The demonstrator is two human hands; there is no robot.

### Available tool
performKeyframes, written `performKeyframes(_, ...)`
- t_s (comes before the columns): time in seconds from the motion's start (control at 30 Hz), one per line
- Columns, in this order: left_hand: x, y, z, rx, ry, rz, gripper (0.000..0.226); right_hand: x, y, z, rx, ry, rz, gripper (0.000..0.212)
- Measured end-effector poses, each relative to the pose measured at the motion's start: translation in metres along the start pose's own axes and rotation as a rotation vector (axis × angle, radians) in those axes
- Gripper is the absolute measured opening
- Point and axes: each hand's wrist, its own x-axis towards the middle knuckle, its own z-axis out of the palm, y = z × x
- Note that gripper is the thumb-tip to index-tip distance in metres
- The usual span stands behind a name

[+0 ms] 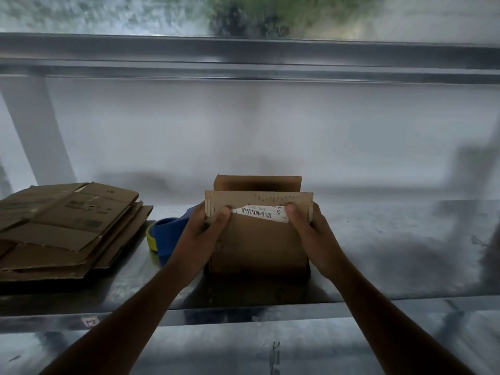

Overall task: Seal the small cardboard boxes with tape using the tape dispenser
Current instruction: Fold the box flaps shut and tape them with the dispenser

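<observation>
We logged the small brown cardboard box [259, 239] on the grey metal table [392, 253], with the left hand [201, 231] and right hand [308, 228] each pinching its near flap. The blue plastic tape dispenser [167, 234] lay just left of the box. We judged the box light and its flaps bendy: grip it at the corners.

Looks like a packing or shipping station to me, not a home: the desk [405, 253] is bare brushed steel with a steel rail [243, 58] running across above it, the sort of setup you'd get in a warehouse or back room. There's a stack of flattened cardboard [67, 228] on the left, a blue tape dispenser [165, 236] just beside it, and a small cardboard box [259, 244] with a barcode label [259, 212] stuck on. Blurry greenery [270, 14] shows past the rail, so it's by a window or open side, can't tell which.
</observation>
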Motion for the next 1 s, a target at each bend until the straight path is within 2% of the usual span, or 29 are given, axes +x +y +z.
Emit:
performKeyframes(0.07,-0.001,0.003,0.002,-0.015,0.011,-0.01,0.043,0.0,-0.002,0.0,-0.004,-0.007,-0.004,0.064)
performKeyframes(0.13,-0.002,0.005,0.004,-0.023,0.024,-0.013,0.039,-0.003,-0.001,0.0,0.0,-0.005,-0.006,0.062)
performKeyframes(0.23,-0.007,0.003,0.005,-0.029,0.049,0.002,0.042,-0.01,0.002,-0.001,-0.005,-0.02,0.009,0.065)
performKeyframes(0.4,0.002,0.0,0.003,-0.023,0.063,-0.05,0.064,-0.01,-0.011,0.006,-0.019,0.005,-0.023,0.027)
performKeyframes(0.47,0.01,0.002,0.005,-0.024,0.067,-0.076,0.056,-0.005,-0.011,0.007,-0.02,0.008,-0.019,0.021)
performKeyframes(0.5,0.013,0.001,0.006,-0.021,0.058,-0.076,0.048,-0.002,-0.009,0.007,-0.03,0.012,-0.014,0.024)
performKeyframes(0.57,0.018,-0.002,0.009,0.011,0.022,-0.074,0.032,0.002,-0.002,0.006,-0.078,0.01,0.013,0.046)
performKeyframes(0.63,0.018,-0.01,0.009,0.112,-0.011,-0.064,0.028,0.002,0.008,0.005,-0.149,-0.008,0.06,0.062)
performKeyframes(0.9,0.017,-0.017,0.0,0.217,-0.048,-0.164,0.032,0.002,0.021,-0.008,-0.224,-0.086,0.124,0.071)
performKeyframes(1.0,0.014,-0.019,-0.001,0.246,-0.036,-0.165,0.036,-0.001,0.022,-0.009,-0.201,-0.087,0.128,0.068)
